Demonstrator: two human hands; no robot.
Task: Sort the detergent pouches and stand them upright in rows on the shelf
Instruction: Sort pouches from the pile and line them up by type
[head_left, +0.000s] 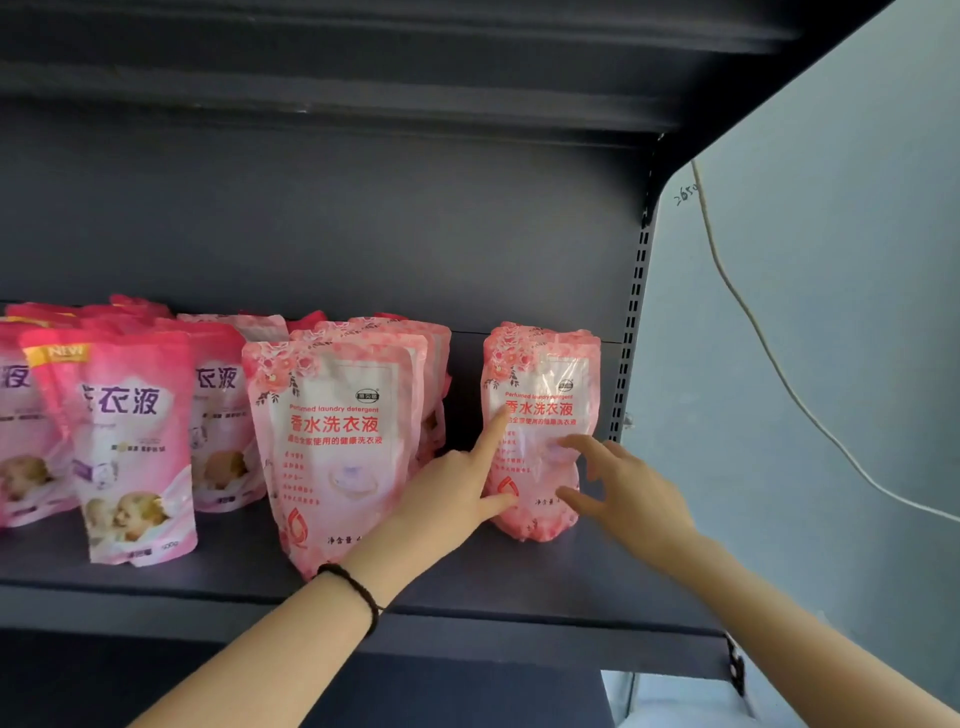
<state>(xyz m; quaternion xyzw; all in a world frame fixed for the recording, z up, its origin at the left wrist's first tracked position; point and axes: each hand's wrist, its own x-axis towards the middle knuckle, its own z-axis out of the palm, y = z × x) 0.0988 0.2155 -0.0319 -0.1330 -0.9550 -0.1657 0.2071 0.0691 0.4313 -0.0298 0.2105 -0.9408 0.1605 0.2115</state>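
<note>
A light pink floral detergent pouch stands upright at the right end of the dark shelf. My left hand touches its left side with index finger and thumb extended. My right hand touches its lower front with spread fingers. To the left stands a row of the same floral pouches, front to back. Further left are rows of darker pink pouches with purple lettering, also upright.
A perforated upright post bounds the shelf on the right. Beyond it is a grey wall with a hanging white cable. Another shelf board sits overhead. Bare shelf floor lies in front of the pouches.
</note>
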